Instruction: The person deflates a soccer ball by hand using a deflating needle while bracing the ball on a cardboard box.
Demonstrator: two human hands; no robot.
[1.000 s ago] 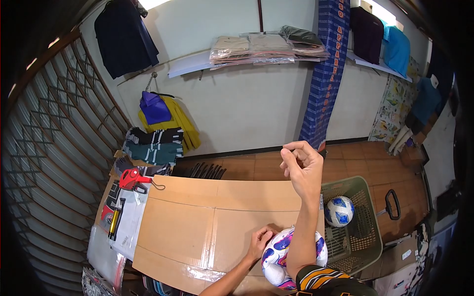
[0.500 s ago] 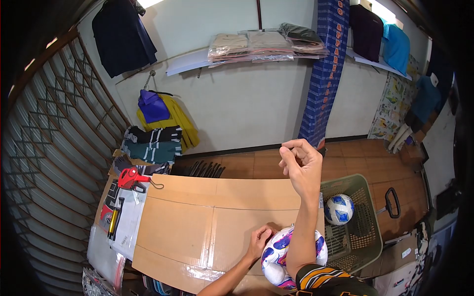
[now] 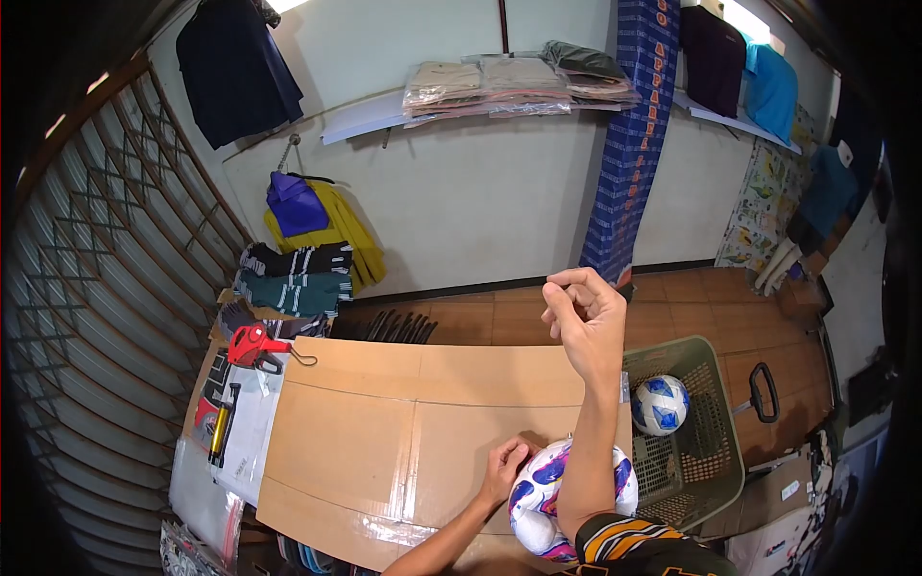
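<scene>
You're in a clothing shop — bagged garments on a shelf, shirts on display, a blue column reading "APPAREL".

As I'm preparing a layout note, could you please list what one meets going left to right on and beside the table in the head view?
Yellow hand pump, left hand, multicoloured ball, blue-and-white soccer ball.

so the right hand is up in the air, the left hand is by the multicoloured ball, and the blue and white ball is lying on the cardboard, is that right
One slip: the blue and white ball is inside the green crate, not on the cardboard; the head view shows it. The right hand is raised and the left hand is by the multicoloured ball, as you say.
</scene>
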